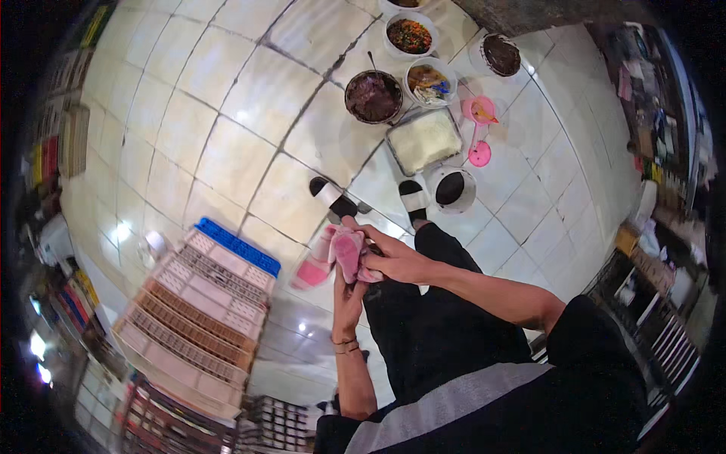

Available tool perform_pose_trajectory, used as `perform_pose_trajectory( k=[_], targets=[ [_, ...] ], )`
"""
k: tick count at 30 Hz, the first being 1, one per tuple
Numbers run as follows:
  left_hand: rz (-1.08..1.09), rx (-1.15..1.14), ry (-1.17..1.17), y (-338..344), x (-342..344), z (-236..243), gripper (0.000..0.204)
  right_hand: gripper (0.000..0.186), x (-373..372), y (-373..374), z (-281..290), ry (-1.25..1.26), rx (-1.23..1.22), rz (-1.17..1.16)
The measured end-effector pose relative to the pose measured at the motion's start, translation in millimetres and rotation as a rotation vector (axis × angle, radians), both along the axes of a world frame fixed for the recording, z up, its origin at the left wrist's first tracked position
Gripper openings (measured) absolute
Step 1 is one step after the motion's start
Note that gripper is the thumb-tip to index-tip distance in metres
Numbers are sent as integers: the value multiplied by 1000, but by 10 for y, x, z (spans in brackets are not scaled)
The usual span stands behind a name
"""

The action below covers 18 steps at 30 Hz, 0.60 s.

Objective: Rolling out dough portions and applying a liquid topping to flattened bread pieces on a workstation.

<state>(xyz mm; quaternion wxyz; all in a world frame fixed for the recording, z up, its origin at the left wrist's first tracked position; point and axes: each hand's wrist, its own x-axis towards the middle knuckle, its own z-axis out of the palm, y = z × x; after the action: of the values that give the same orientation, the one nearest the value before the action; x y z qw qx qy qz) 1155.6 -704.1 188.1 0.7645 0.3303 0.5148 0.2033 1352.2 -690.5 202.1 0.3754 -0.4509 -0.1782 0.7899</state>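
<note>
A pink and white cloth is bunched between my two hands over my legs, with a loose part hanging to the left. My right hand grips it from the right, fingers wrapped into the folds. From below, my left hand holds the same cloth, its fingers partly hidden by it. My feet, in black and white sandals, rest on the tiled floor just beyond the cloth.
Ahead on the floor are a dark-filled bowl, bowls of mixed contents, a white-filled tray, a white bucket and pink scoops. Stacked plastic baskets stand at left; cluttered racks line the right.
</note>
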Motion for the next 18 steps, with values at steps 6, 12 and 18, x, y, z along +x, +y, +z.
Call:
perform_pose_trajectory(
  k=[6,12,18],
  targets=[
    [-322,67,189,701,-96,-65,58,55,-329,30,-246,77,-136,-195],
    [-962,370,214,1835,-792,-474,62,41,-625,269,-549,-245,87,-179],
    [-661,-20,370,2883,-956,-398,42,36,-117,178,-1237,-396,-344,-799]
  ],
)
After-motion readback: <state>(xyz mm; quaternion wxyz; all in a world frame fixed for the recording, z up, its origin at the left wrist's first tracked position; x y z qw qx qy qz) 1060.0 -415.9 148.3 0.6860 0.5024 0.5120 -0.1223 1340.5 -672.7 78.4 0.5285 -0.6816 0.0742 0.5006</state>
